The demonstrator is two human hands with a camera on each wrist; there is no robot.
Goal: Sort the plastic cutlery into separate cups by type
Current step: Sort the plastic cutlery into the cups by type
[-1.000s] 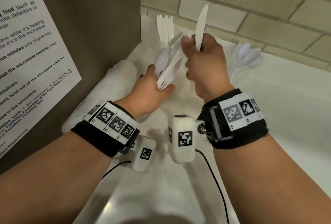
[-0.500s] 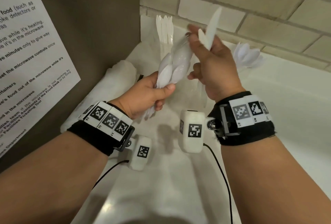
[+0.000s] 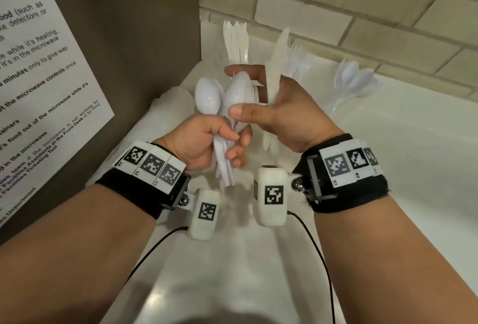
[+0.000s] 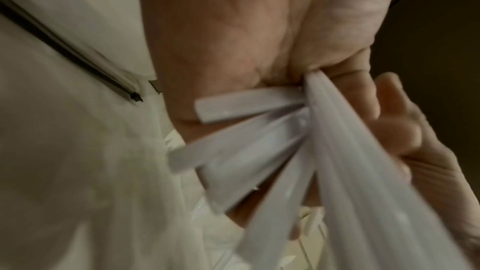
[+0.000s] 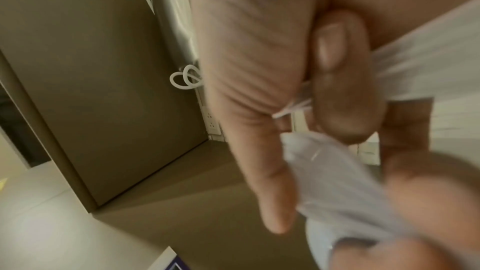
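Note:
My left hand (image 3: 222, 140) grips a bundle of white plastic spoons (image 3: 207, 97) by the handles, bowls pointing up. Their handles fan out below the curled fingers (image 4: 259, 141). My right hand (image 3: 235, 92) keeps a white knife (image 3: 276, 65) upright between its fingers. Its thumb and forefinger reach around the bowl of the top spoon (image 5: 324, 171) in the bundle. Against the back wall stand three groups of cutlery: knives (image 3: 235, 41), forks (image 3: 297, 59) and spoons (image 3: 354, 80). The cups under them are hidden or too pale to make out.
A dark cabinet side with a printed notice (image 3: 38, 77) walls off the left. A brick wall (image 3: 336, 0) runs behind the white counter (image 3: 413, 155). A crumpled white wrapper (image 3: 168, 101) lies in the corner.
The spoon bundle in my left hand has turned more upright and come nearer. My right hand, still holding the knife, has brought thumb and forefinger around the top spoon's bowl.

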